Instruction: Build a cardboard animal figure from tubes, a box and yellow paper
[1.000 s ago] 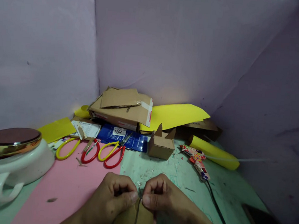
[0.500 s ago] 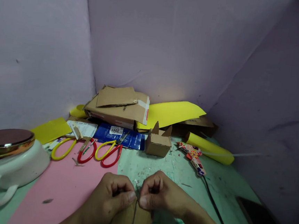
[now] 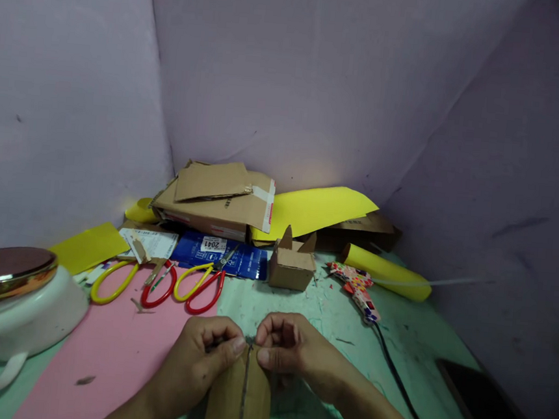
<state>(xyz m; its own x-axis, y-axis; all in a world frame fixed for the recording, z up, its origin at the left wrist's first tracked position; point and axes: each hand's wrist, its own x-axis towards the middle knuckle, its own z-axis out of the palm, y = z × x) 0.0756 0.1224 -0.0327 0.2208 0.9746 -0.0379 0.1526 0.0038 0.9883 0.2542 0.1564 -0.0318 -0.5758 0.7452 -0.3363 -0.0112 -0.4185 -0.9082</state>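
A brown cardboard piece with a dark seam down its middle rises from the bottom edge. My left hand pinches its far end on the left of the seam. Across the seam, my right hand grips the same end between thumb and fingers. The fingertips are close together but apart, with the seam's tip between them. Beyond my hands stands a small cardboard box with two pointed ears. A patterned glue gun with a black cord lies to the right.
Two pairs of scissors, one nearer the left and one beside it, lie on pink paper. A white lidded cup stands at left. Flattened cardboard, yellow sheets and a yellow roll line the back.
Both hands have moved slightly away from me with the cardboard piece, and more of it shows. The view has shifted a little, so the background sits further left.
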